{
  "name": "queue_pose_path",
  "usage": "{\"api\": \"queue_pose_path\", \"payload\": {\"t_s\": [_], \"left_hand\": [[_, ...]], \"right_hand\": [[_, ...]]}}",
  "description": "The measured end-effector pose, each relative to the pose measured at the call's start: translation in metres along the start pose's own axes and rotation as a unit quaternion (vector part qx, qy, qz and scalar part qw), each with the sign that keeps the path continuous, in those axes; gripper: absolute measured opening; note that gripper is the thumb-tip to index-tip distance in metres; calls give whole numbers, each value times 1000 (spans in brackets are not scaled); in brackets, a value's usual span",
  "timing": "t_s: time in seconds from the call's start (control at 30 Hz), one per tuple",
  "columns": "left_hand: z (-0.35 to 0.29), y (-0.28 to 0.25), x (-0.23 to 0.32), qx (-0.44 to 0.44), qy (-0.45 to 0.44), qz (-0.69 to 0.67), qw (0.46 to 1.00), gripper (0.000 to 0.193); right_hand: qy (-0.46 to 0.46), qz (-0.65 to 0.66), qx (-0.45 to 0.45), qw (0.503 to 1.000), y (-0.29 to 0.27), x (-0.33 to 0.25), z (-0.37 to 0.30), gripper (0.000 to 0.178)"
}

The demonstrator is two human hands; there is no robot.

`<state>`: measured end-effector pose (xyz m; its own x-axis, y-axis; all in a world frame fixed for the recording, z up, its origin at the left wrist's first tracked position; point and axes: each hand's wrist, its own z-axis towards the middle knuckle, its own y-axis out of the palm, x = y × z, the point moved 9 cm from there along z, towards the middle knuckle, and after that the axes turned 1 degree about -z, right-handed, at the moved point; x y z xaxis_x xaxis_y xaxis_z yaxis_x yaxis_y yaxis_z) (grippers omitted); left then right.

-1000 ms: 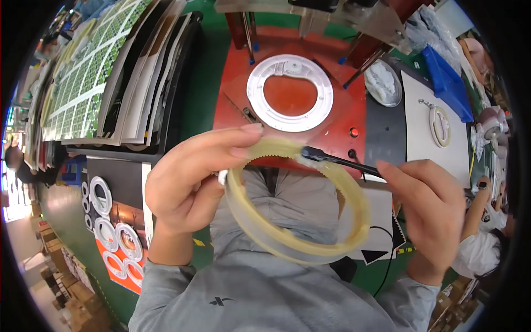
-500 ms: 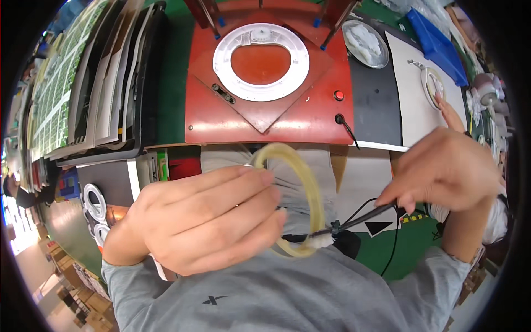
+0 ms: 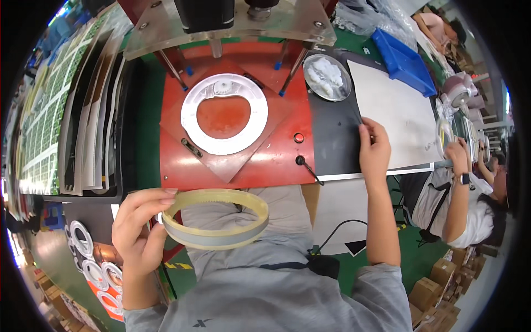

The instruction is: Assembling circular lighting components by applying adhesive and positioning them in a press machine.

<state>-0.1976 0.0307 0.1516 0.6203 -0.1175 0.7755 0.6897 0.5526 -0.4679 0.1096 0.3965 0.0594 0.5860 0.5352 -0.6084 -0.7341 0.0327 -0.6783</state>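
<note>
My left hand [image 3: 138, 227] grips a pale yellow ring with fine teeth along its top edge [image 3: 221, 218], holding it flat over my lap by its left side. My right hand [image 3: 375, 148] reaches out to the dark mat [image 3: 334, 138] on the bench, fingers pinched on a thin dark tool near the edge of a white sheet [image 3: 395, 116]. In front of me a white ring-shaped part [image 3: 224, 113] lies on a red fixture plate [image 3: 276, 157] under a press frame [image 3: 232, 22].
A round metal dish [image 3: 327, 76] with white pieces stands behind the mat, and a blue tray [image 3: 402, 61] further right. Stacked printed sheets [image 3: 61, 110] fill the left. White rings [image 3: 91, 260] lie low on the left. Another person [image 3: 464, 188] sits at the right.
My right hand has left the yellow ring and moved up and out to the dark mat with the thin tool. The left hand has turned the ring flat and lowered it to the left.
</note>
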Motion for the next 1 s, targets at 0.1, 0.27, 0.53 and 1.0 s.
{"api": "queue_pose_path", "payload": {"t_s": [0.1, 0.27, 0.53, 1.0], "left_hand": [[2, 2, -10, 12, -45, -47, 998, 33], [-2, 2, -27, 55, -129, -93, 986, 33], [40, 45, -51, 149, -200, -258, 934, 22], [82, 48, -62, 206, -198, -102, 953, 18]], "right_hand": [[-5, -30, -18, 999, 4, -9, -4, 20], [-108, -11, 42, 993, -16, -89, -7, 11], [-367, 148, -61, 916, 10, -268, -51, 26], [-341, 75, -221, 911, 83, -295, -8, 19]]}}
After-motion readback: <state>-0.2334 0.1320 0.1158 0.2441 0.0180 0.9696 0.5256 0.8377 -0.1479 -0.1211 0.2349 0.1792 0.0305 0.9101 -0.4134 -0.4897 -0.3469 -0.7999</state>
